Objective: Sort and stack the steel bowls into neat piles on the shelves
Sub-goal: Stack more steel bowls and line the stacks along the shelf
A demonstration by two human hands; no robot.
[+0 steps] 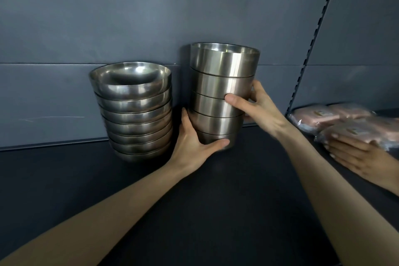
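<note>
Two piles of steel bowls stand on a dark shelf (216, 190) against a grey back panel. The right pile (222, 71) has several straight-sided bowls nested upright. My left hand (192, 144) grips its bottom bowl, thumb across the front and fingers behind. My right hand (254, 106) grips the pile's middle from the right, thumb on the front. The left pile (133, 114) holds several rounder bowls and stands free, leaning slightly, just left of my left hand.
A slotted upright (311, 49) separates this bay from the one on the right. There, pink packets in clear wrap (336, 119) lie on the shelf, and another person's hand (356, 155) rests on them. The shelf's front part is bare.
</note>
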